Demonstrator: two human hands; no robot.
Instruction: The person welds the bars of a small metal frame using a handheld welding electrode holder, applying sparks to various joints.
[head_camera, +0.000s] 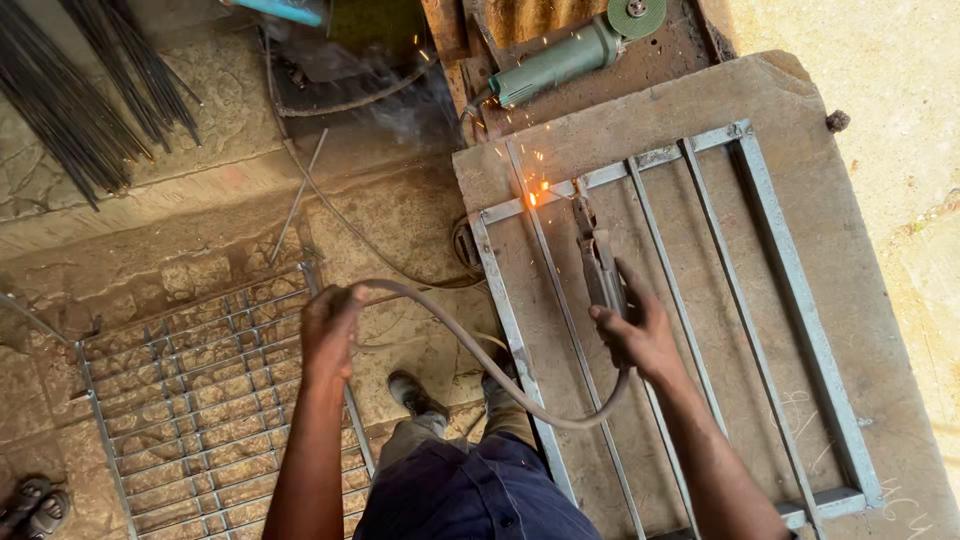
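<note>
Right hand (636, 335): I see its fingers clamped on the welding holder (598, 262), its tip sparking on the metal frame (640, 160), upper centre.
Left hand (330, 322): fingers closed round the cable (470, 345), lifting it off the counter (850, 200).

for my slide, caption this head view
Right hand welds a metal frame with a holder; left hand lifts the cable.

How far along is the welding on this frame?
Done: the metal frame lies assembled with its bars on the table. In hand: right hand holds the welding holder, sparking at a top joint; left hand lifts the cable. Remaining joints cannot be judged.
</note>
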